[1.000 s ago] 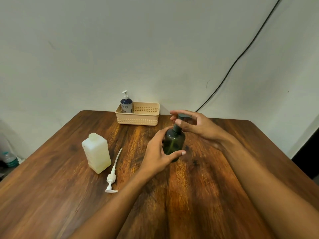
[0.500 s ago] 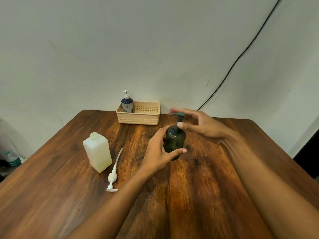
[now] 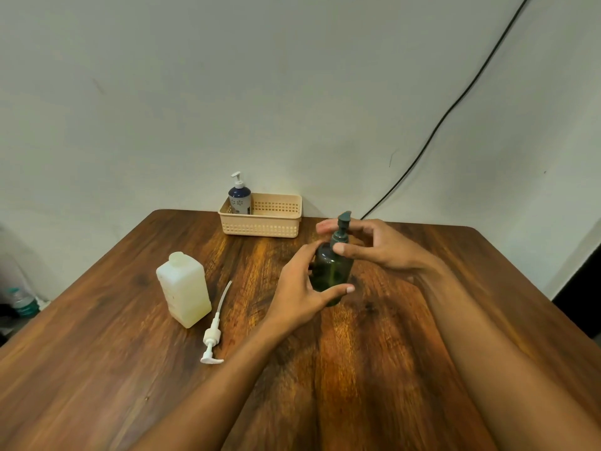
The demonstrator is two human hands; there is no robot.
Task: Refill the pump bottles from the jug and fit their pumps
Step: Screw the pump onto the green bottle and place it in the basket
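Observation:
A dark green pump bottle stands upright on the wooden table near its middle. My left hand wraps around its body from the left. My right hand pinches the collar of its dark green pump, which sits in the neck with the nozzle head standing free above my fingers. A white rectangular jug without a cap stands to the left. Beside it lies a loose white pump with its long tube pointing away from me.
A beige perforated basket sits at the table's far edge against the wall, holding a dark blue pump bottle with a white pump. A black cable runs down the wall at right. A small bottle stands on the floor at left.
My right fingers have shifted around the pump's collar, and the pump head now shows clear above them. The green bottle and my left hand stay in place.

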